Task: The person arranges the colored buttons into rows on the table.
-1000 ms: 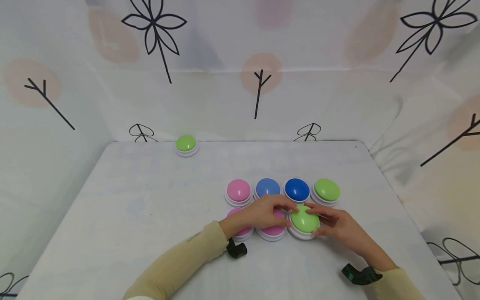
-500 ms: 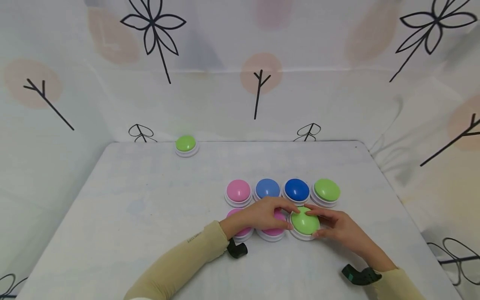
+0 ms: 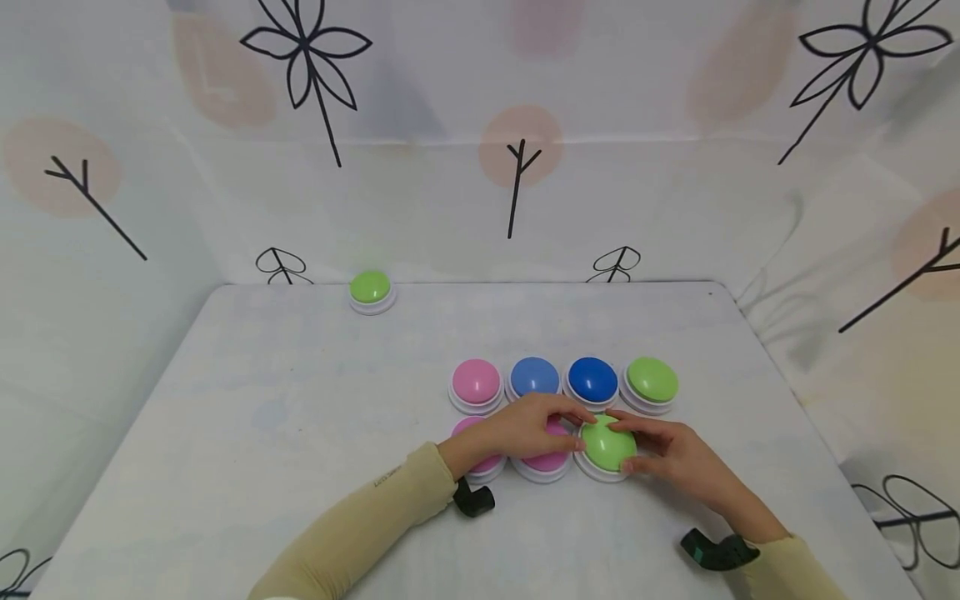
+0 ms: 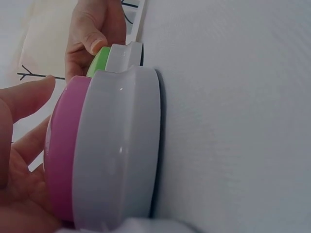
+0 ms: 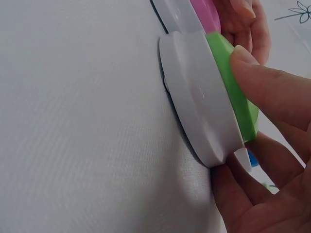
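Several push buttons with coloured domes on white round bases stand on the white table. The right hand (image 3: 671, 457) grips the front green button (image 3: 609, 444) from its right side. In the right wrist view its thumb (image 5: 262, 80) presses the green dome while other fingers sit at the base. The left hand (image 3: 534, 427) reaches over a pink button (image 4: 65, 150), its fingertips close at the green button's left and far edge. In the left wrist view, the left thumb (image 4: 34, 99) is stretched out above the pink dome. Another pink button (image 3: 476, 471) is partly hidden under the left wrist.
Behind the hands stands a row: a pink button (image 3: 476, 382), a light blue button (image 3: 534, 377), a dark blue button (image 3: 592, 380) and a green button (image 3: 652, 380). A lone green button (image 3: 371, 287) sits at the table's far edge. Printed cloth walls (image 3: 420, 200) surround the table (image 3: 225, 433).
Both hands stay around the front green button with hardly any shift. The other buttons stand where they were.
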`<move>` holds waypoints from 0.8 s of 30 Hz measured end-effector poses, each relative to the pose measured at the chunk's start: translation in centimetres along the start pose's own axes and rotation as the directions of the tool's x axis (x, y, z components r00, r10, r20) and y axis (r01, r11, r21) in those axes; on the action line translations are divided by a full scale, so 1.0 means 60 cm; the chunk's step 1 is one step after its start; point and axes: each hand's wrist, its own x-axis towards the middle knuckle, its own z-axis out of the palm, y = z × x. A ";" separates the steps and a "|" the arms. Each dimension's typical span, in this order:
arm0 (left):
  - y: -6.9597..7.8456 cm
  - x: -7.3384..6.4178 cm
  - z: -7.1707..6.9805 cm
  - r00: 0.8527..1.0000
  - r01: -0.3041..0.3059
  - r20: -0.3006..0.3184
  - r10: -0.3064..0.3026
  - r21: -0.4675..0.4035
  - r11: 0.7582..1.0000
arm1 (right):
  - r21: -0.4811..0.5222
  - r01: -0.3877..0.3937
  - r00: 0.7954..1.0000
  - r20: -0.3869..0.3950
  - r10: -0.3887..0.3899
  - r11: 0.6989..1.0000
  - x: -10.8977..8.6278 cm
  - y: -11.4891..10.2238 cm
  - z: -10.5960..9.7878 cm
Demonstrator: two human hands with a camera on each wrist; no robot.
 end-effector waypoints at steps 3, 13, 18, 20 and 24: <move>0.000 0.001 0.001 1.000 0.005 -0.003 -0.005 0.000 1.000 | 0.005 0.007 1.000 -0.006 -0.007 1.000 0.000 0.001 0.000; 0.000 -0.001 0.001 1.000 0.028 -0.013 -0.028 0.003 1.000 | -0.006 -0.043 0.999 -0.024 0.043 0.999 0.001 0.001 0.001; -0.001 0.000 0.002 1.000 0.025 -0.014 -0.025 -0.006 1.000 | 0.014 -0.055 0.998 -0.020 0.056 0.998 0.002 0.000 0.002; -0.001 0.000 0.002 1.000 0.022 -0.015 -0.022 -0.007 1.000 | 0.012 -0.057 0.998 -0.021 0.057 0.998 0.002 0.001 0.002; 0.000 0.000 0.001 1.000 0.015 -0.020 -0.016 -0.013 1.000 | -0.003 -0.063 0.997 -0.034 0.062 0.998 0.002 0.001 0.001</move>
